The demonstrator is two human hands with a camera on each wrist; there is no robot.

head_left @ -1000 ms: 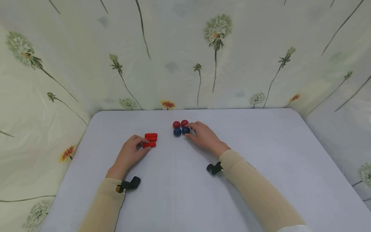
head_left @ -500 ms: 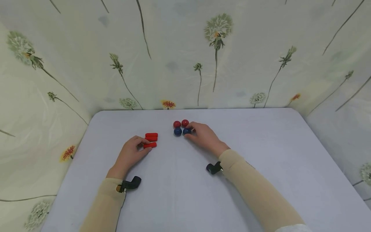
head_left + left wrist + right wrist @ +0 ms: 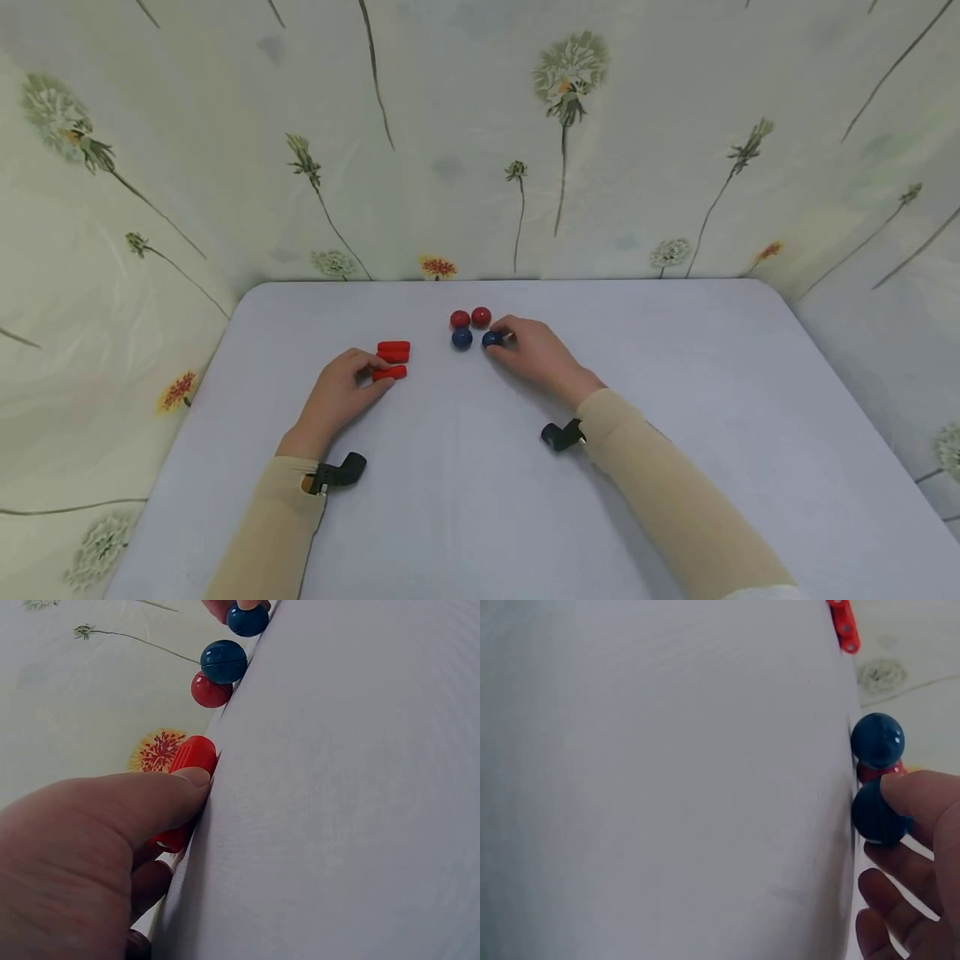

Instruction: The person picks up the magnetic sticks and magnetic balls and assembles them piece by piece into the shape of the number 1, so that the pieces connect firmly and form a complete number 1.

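My left hand (image 3: 339, 402) pinches a short red plastic bar (image 3: 396, 372) at the left of the table, thumb on the near side. Two more red bars (image 3: 393, 347) lie side by side just beyond it. Farther right, my right hand (image 3: 538, 348) holds a glossy dark blue ball (image 3: 877, 817) between thumb and fingers, low by the tabletop. A second blue ball (image 3: 462, 338) sits to its left with a small gap between them. Behind the blue balls are two red balls (image 3: 482, 317), close together.
The table (image 3: 465, 500) has a white surface with rounded far corners. A curtain with dandelion prints (image 3: 450, 167) hangs behind and along the sides. Each wrist carries a small black camera (image 3: 558, 436).
My right hand has drawn its blue ball slightly to the right, away from the other blue ball. My left hand keeps its pinch on the red bar without visible movement.
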